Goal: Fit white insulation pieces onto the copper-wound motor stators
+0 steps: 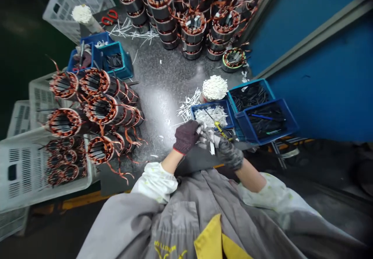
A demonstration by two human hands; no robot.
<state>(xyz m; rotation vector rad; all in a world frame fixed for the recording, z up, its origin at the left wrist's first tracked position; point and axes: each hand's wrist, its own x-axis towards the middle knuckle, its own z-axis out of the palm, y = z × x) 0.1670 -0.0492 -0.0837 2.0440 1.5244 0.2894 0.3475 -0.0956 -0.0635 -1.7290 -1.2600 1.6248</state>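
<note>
My left hand [188,136], in a dark maroon knitted glove with greyish fingertips, is closed in a pinch at the near edge of a blue bin [231,113] of white insulation slips [212,115]. What its fingertips grip is too small to make out. Close against it, my right hand [229,152] wears a dark grey glove with pale fingertips. Its fingers are closed on a white insulation slip [212,147] that sticks out below them. Yellow-handled snips [220,127] lie over the bin just beyond the right fingers.
Wound stator cores [101,109] lie stacked at left, and more stand at the back [194,27]. Two bins of black strips [266,121] stand at right. A bundle of white sticks [215,88] is behind the slips. A white crate [21,173] holds stators; a blue panel [320,64] borders the right.
</note>
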